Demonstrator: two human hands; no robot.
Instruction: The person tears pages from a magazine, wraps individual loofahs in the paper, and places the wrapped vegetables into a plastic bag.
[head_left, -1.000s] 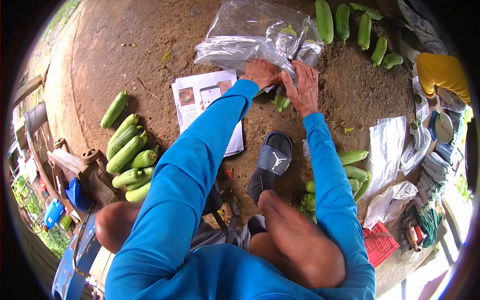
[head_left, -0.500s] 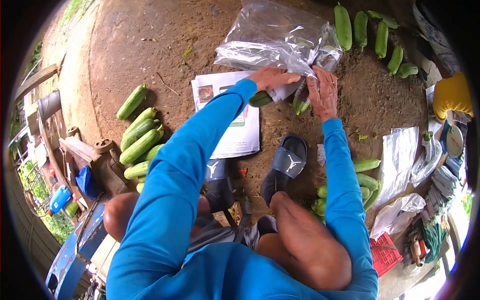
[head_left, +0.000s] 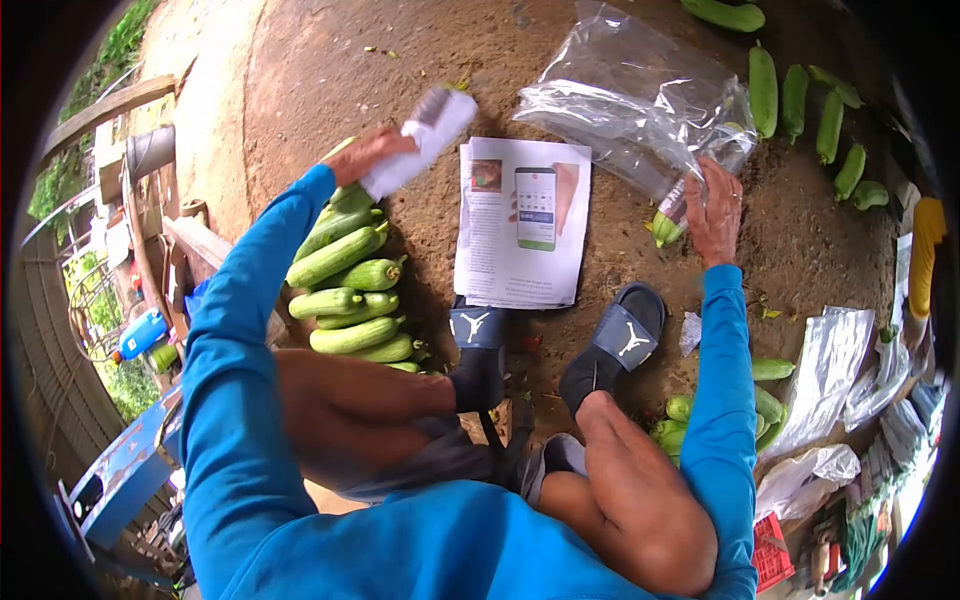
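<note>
At eleven o'clock the left hand (head_left: 376, 153) grips blurred printed paper (head_left: 432, 135), while at two o'clock the right hand (head_left: 714, 212) curls around a gourd (head_left: 666, 228) in clear plastic (head_left: 625, 105).

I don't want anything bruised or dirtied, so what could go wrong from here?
The left hand holds a paper bundle by the piled green vegetables and might bump one loose. At the right hand, a vegetable's green end pokes out past the clear plastic, so it could pick up soil from the ground. The printed sheets lie right by the left sandal; a small foot movement could crease them.
</note>
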